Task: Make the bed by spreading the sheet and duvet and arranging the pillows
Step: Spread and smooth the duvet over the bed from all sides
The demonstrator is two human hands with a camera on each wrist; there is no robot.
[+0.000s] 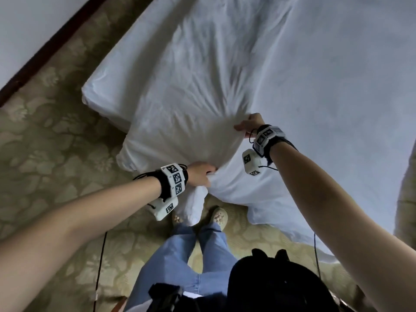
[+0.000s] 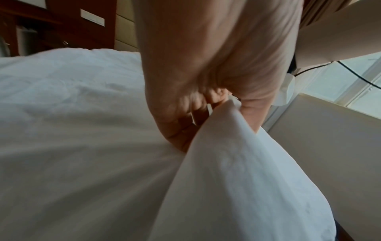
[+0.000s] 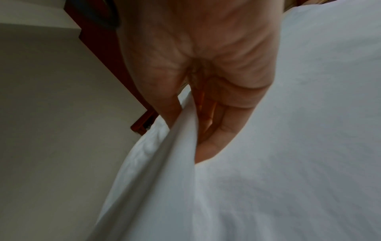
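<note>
White wrinkled duvet (image 1: pixel 202 91) (puffy) gripped by left hand (image 1: pixel 200 174), right hand (image 1: pixel 249 123).

The bare patterned olive carpet (image 1: pixel 51 140) lies open from 7 to 10 o'clock of the rumpled white duvet (image 1: pixel 191 86), a clear strip bounded at 10 o'clock by the dark wooden skirting board (image 1: pixel 42 52) against the pale wall. At 6 o'clock, the person's blue-jeaned legs (image 1: pixel 202 244) and beige slippers (image 1: pixel 219 216) fill the floor beside the bed edge. Two thin black cables (image 1: pixel 101 262) hang from the wrists there. From 12 to 3 o'clock the smooth white bed sheet (image 1: pixel 337 75) spreads flat and unobstructed.
</note>
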